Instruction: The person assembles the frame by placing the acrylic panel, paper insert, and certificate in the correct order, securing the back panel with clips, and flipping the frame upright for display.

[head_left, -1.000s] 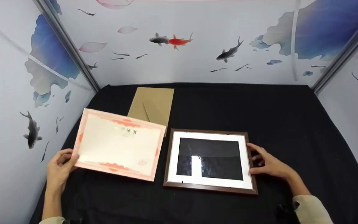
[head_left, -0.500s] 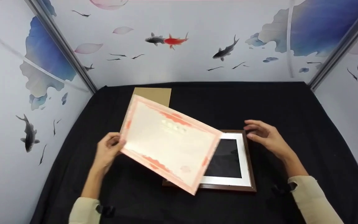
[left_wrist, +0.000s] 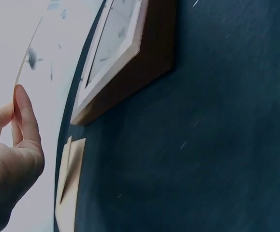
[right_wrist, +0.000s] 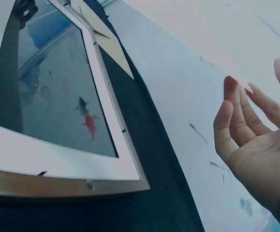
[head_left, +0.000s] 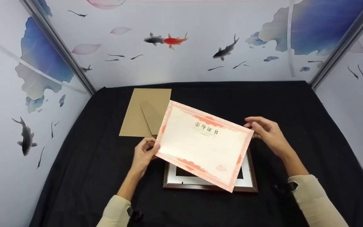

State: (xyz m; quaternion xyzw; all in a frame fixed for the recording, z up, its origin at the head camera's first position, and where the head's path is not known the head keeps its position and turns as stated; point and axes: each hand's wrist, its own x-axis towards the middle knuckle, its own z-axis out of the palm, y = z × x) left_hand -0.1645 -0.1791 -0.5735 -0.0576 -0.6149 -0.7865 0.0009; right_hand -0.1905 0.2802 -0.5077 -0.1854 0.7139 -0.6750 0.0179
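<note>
A pink-bordered certificate [head_left: 205, 145] is held tilted above the picture frame in the head view. My left hand [head_left: 144, 154] pinches its left edge between thumb and fingers; in the left wrist view the sheet shows almost edge-on above the left hand [left_wrist: 19, 135]. At the upper right corner is my right hand [head_left: 269, 135], its fingers loosely bent. In the right wrist view a gap shows between the thumb and fingers of the right hand [right_wrist: 260, 125], with the sheet's corner at the fingertips. The brown picture frame [head_left: 254, 176] with a white mat lies beneath, partly covered.
A tan backing board [head_left: 131, 116] with a stand flap lies behind and left of the frame. Black cloth [head_left: 83, 164] covers the table. White panels [head_left: 184, 69] printed with fish and lotus enclose the back and sides.
My left hand has carried the certificate rightward from beside the picture frame to above it. My right hand has let go of the frame's right edge and risen to the certificate's corner.
</note>
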